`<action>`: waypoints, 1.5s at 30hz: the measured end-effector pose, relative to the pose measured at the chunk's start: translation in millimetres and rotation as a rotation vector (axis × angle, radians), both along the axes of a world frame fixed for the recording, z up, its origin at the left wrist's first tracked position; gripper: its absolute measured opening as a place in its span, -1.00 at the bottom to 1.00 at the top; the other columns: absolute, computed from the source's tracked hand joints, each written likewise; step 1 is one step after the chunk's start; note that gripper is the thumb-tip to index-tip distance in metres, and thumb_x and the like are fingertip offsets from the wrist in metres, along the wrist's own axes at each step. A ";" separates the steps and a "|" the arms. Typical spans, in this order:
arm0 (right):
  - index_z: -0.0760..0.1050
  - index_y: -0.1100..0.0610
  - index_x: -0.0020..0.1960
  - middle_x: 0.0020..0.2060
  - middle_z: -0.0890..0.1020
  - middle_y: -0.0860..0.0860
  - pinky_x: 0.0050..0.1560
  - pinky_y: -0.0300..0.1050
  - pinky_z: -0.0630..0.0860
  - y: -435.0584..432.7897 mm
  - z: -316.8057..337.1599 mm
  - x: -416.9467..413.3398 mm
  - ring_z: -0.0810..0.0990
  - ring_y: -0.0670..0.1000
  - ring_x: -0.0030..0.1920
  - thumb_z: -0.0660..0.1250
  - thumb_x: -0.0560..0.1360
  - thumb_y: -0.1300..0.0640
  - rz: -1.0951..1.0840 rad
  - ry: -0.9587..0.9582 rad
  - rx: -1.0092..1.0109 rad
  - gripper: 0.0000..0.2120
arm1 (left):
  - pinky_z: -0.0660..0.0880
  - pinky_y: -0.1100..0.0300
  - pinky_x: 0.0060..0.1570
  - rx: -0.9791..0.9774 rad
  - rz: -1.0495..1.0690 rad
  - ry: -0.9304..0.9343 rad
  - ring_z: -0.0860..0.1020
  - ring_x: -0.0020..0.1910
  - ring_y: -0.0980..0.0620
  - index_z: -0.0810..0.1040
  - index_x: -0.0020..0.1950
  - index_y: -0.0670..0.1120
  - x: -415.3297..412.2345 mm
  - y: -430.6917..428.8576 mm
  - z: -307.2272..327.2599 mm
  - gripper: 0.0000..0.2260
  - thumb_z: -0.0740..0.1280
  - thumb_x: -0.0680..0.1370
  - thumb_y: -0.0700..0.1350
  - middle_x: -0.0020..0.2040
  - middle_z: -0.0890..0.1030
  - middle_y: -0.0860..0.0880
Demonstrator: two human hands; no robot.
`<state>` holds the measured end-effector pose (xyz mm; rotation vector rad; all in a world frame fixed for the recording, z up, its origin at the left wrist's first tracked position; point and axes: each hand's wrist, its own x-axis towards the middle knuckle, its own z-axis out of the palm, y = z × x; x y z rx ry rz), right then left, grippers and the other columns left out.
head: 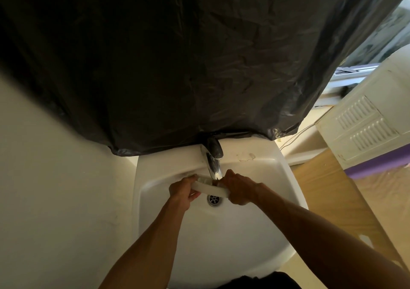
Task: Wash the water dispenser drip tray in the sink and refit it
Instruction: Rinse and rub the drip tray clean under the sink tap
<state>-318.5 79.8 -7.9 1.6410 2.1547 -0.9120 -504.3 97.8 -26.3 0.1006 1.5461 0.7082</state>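
Nearest to us, both forearms reach forward and down over the sink (pixel 277 173), converging on its middle. Our left hand (pixel 183 191) is curled around the left end of the tray (pixel 210 187), fingers wrapped under it and thumb on top. Our right hand (pixel 238 190) is closed around the right end, knuckles up, wrist bent slightly inward. Between them the tray, a long white piece, is held roughly level and slightly tilted, above the drain (pixel 214 200) and directly under the tap (pixel 214 169) spout.

We judge the washing to be under way: the tray is off its dispenser and in the basin, right where the water would fall. Whether water is actually running we cannot tell; no clear stream shows. No soap or sponge is visible either. Rinsing, shaking dry, carrying it back and refitting are all left.

Beyond the tap, a dark plastic sheet (pixel 177 66) hangs over the wall and covers what is behind the sink. To the right, well apart from the basin, stands a white appliance (pixel 366 122) with vent slots; whether that is the dispenser we cannot say. A window (pixel 388 33) shows at the far right.
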 end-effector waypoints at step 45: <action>-0.12 -0.02 0.54 0.23 0.40 0.19 0.07 0.01 0.54 -5.9 20.3 -1.4 0.53 0.15 0.10 0.46 0.40 0.05 0.121 -0.221 -0.075 -0.06 | 0.59 0.05 -0.18 0.008 -0.202 -0.087 0.63 -0.04 -0.13 0.50 0.23 -0.26 18.7 -2.5 -16.3 -0.67 0.42 0.51 -0.21 0.06 0.63 -0.24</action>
